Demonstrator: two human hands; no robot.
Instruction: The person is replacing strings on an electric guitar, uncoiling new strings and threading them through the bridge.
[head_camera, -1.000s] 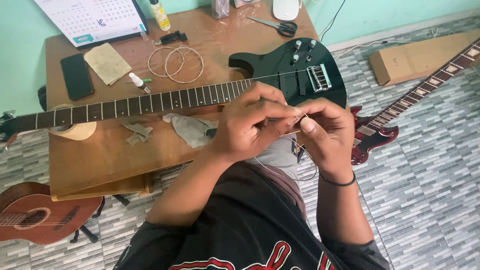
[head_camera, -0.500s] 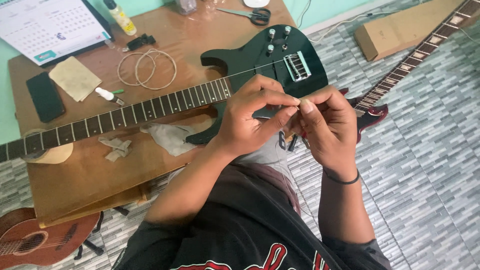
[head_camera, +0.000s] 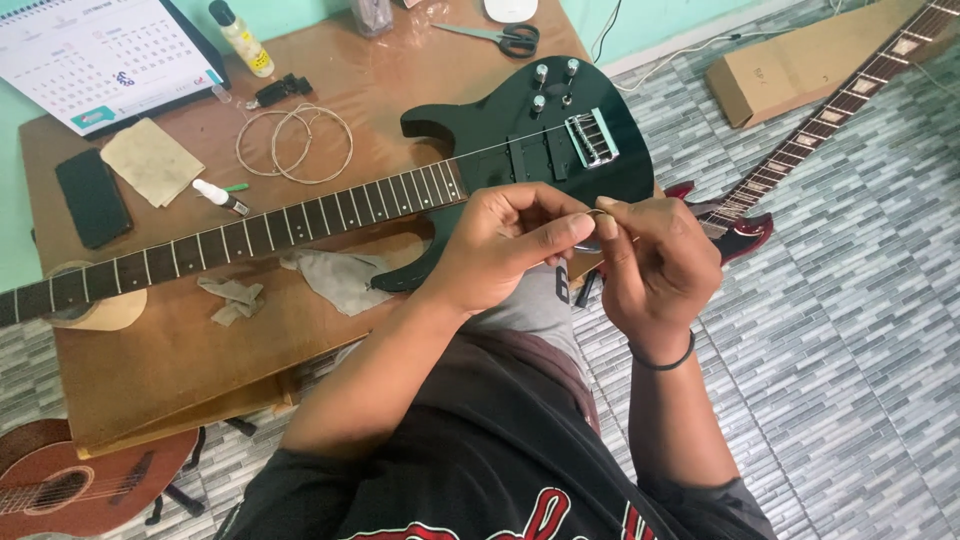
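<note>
I am looking down at my two hands meeting just in front of the green electric guitar (head_camera: 520, 140), which is lying on the wooden worktop (head_camera: 150, 340) with its neck running off to my left. My left hand (head_camera: 505, 250) is pinched closed, thumb and forefinger pressing on a thin guitar string (head_camera: 600, 213), and my right hand (head_camera: 655, 265) is closed around the same string from the other side, fingertips almost touching the left ones. The string itself is so fine that I am only making out a short glint of it between the fingertips; I cannot tell which end I am holding. I judge that I am in the restringing step, working the string's end into shape before fitting it. One string already appears to be running along the body to the bridge (head_camera: 590, 137). The next move, as I read it, is calling for a steady pinch and a fine aim towards the bridge, keeping the wire from kinking. Coiled strings (head_camera: 295, 145), scissors (head_camera: 500, 38) and a grey cloth (head_camera: 340, 275) are lying on the worktop.
</note>
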